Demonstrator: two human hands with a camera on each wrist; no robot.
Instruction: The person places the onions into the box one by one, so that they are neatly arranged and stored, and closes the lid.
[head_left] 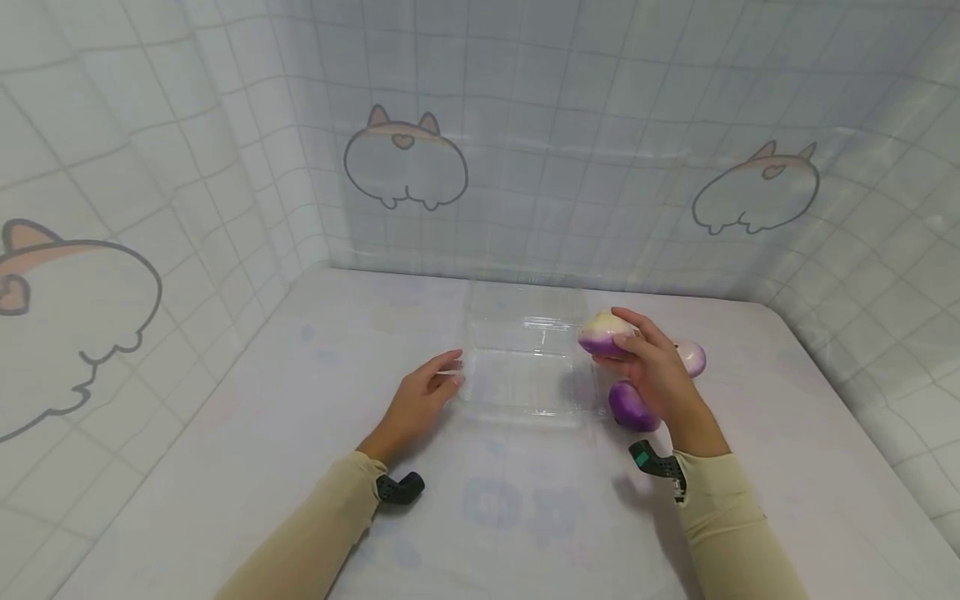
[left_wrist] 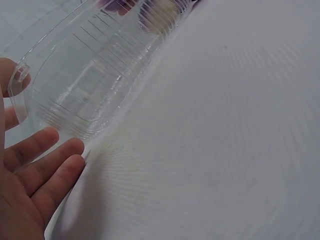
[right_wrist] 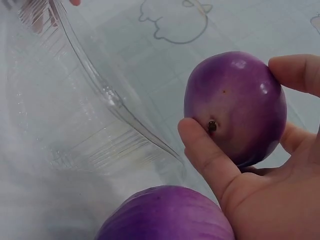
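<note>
A purple-and-white turnip (head_left: 597, 337) is in my right hand (head_left: 654, 363), held between thumb and fingers above the right side of a clear plastic clamshell box (head_left: 517, 379). In the right wrist view, the turnip (right_wrist: 235, 107) shows a small dark scar on its purple face. The box lies with its lid raised at the back. My left hand (head_left: 422, 400) is at the left edge of the box, its fingers loosely spread around the corner; its thumb and fingertips overlap the rim in the left wrist view. Below my right hand sits a darker purple turnip (head_left: 630, 407).
Another pale turnip (head_left: 690, 357) lies behind the right hand, partly hidden by it. A pale cloth (head_left: 487, 517) covers the table. Sheets with a grid and cartoon animals (head_left: 405, 162) hang at the back and both sides.
</note>
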